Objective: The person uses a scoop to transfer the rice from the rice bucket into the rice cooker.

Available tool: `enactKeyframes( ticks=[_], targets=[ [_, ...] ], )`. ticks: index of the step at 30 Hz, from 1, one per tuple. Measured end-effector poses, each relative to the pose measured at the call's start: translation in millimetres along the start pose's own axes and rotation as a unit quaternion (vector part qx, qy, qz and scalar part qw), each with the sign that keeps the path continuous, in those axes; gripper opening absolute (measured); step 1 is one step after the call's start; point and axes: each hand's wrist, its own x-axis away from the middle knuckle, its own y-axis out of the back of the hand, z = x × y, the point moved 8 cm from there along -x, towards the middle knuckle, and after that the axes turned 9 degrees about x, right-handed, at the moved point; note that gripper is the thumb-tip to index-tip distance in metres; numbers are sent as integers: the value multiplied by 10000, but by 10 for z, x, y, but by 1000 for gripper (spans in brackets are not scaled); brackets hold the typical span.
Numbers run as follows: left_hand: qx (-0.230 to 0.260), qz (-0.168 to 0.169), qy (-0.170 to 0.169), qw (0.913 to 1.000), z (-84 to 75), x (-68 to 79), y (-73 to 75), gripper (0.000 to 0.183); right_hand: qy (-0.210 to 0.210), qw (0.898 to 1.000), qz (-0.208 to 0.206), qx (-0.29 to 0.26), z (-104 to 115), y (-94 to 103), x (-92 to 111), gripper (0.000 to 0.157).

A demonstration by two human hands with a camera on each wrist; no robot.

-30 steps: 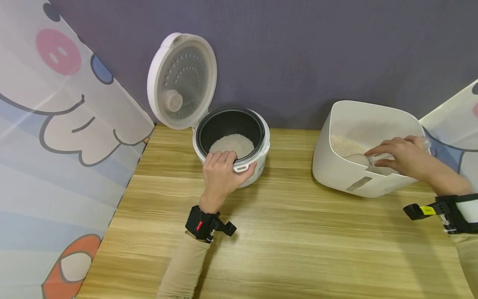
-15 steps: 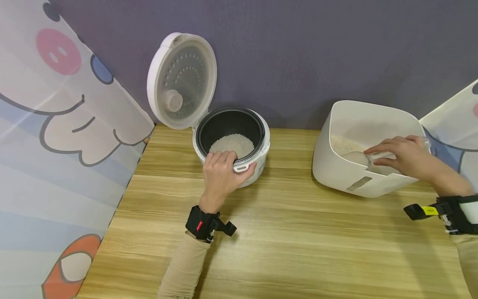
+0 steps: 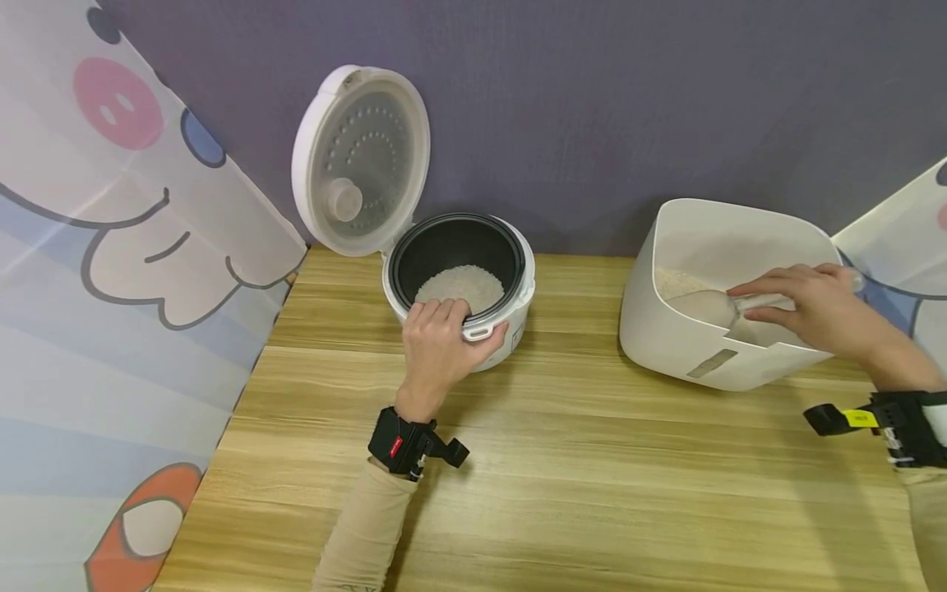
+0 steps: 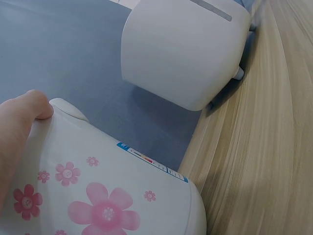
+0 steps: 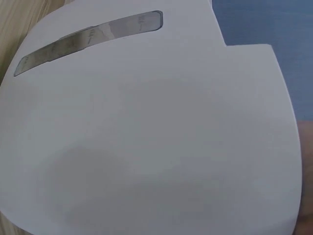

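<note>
The left hand [image 3: 440, 345] grips the near rim of a white rice cooker [image 3: 525, 311], its fingers bent over the edge and its thumb lying along the outside. Just beyond those fingers, white rice [image 3: 462, 284] lies at the bottom of the cooker's dark inner pot [image 3: 444, 242]. The lid [image 3: 377, 156] stands raised on its hinge, farther off and to the left of the same hand. Pink flowers [image 4: 105, 211] decorate the cooker's wall near it, as the left wrist view shows. Well apart, to the left hand's right, the right hand [image 3: 824, 308] holds a scoop [image 3: 701, 307] by the handle, fingers and thumb closed about it. The scoop's bowl reaches leftward from the fingertips, inside a white bin [image 3: 658, 345] open at the top; how much it carries cannot be told. More rice [image 3: 675, 284] shows in the bin, past the scoop and farther left of the right hand. Below that hand, a narrow window strip [image 3: 712, 363] is set in the bin's front wall. Nearer the person than both hands stretches the wood-grained table [image 3: 592, 477] under cooker and bin.
</note>
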Motion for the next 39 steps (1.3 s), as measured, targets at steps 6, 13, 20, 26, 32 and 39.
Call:
enactKeyframes(
  ticks=[6,13,20,26,32,39],
  targets=[
    [-21,3,3,10000,-9,-4,-1,56,-226,9996,127,-83,-25,43,12,41],
    [-58,-41,-23,10000,-9,-6,0,57,-334,9990,278,90,-6,104,-10,40],
    [-29,-38,-56,10000,-13,-9,-3,56,-504,9981,294,217,2,148,36,42],
    [-50,-35,-40,10000,-3,-2,-2,56,-621,9974,276,221,7,166,61,41],
    [-43,-77,-19,10000,-1,-6,2,56,-660,9974,177,227,-31,187,89,37],
    [-8,-68,-44,10000,-15,-7,6,55,-463,9984,-329,-79,-85,247,179,34]
  ],
)
